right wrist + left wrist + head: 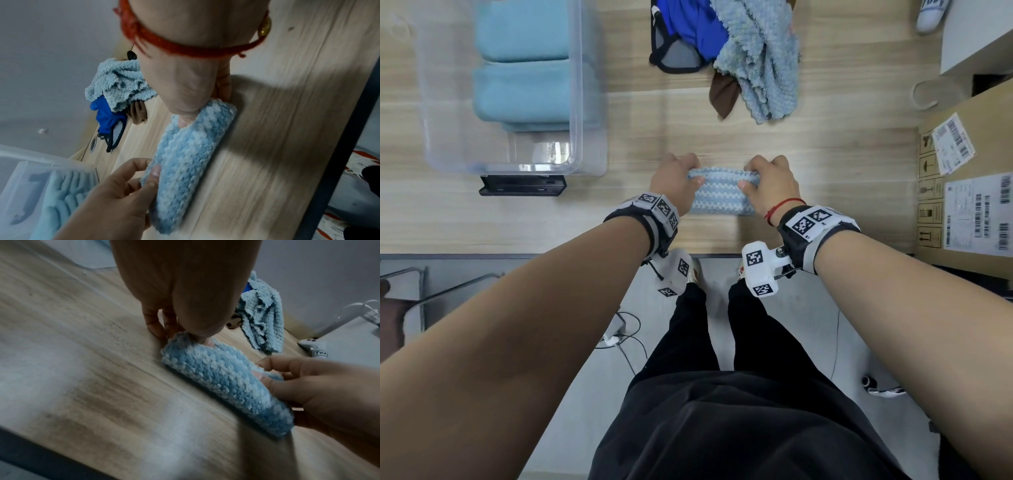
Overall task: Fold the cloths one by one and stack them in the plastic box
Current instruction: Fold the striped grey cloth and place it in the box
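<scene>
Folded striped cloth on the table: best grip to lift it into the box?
Take the striped cloth at its two short ends, one hand from each side, as the left hand and right hand pinch it now. It is long, soft and layered, so end grips likely keep the fold closed.

Worktop [808, 164]: pale wood-grain laminate, smooth, matt. Folded cloth [719, 197] near edge: thick nubbly fleece, pale blue with white zigzag rows, rough pile. Plastic box [589, 102] far left: clear, glossy, smooth walls; towels [522, 92] inside soft matt light-blue terry. Far pile: fluffy grey-blue cloth [760, 58], smooth bright blue fabric [688, 24], brown cloth [722, 99]. Cardboard box [969, 144] right: matt brown, white paper labels. Wrist cord [185, 47]: red twisted thread.
</scene>
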A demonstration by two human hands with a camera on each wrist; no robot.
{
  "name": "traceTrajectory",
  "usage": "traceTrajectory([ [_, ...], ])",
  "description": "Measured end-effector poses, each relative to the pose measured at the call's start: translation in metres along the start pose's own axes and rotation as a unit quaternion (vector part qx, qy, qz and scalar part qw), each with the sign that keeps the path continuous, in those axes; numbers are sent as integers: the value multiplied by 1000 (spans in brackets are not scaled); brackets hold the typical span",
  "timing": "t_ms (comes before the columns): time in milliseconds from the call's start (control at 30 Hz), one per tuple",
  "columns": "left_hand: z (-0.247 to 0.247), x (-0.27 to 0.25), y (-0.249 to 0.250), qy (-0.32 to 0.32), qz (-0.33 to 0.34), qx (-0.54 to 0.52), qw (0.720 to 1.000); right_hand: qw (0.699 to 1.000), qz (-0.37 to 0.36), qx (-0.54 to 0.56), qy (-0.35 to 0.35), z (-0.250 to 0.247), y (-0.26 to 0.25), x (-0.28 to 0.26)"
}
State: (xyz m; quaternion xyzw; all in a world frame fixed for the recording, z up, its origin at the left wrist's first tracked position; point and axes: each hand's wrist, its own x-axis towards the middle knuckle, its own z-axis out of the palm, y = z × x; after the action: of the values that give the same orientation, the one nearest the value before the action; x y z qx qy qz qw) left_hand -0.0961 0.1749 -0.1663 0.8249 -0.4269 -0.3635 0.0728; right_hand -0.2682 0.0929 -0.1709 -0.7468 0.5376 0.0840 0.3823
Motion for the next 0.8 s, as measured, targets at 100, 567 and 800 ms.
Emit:
traceTrajectory([
  [100,0,2,5,-20,2,18,1000,1000,-11,1,-3,-1,1,-1],
  [567,-72,-42,24,-22,30,34,999,989,-130,68,-31,-67,-36,-16],
  [800,-187,-63,-3,106,76,75,989,967,-251,52,-4,-102,-141,-16],
])
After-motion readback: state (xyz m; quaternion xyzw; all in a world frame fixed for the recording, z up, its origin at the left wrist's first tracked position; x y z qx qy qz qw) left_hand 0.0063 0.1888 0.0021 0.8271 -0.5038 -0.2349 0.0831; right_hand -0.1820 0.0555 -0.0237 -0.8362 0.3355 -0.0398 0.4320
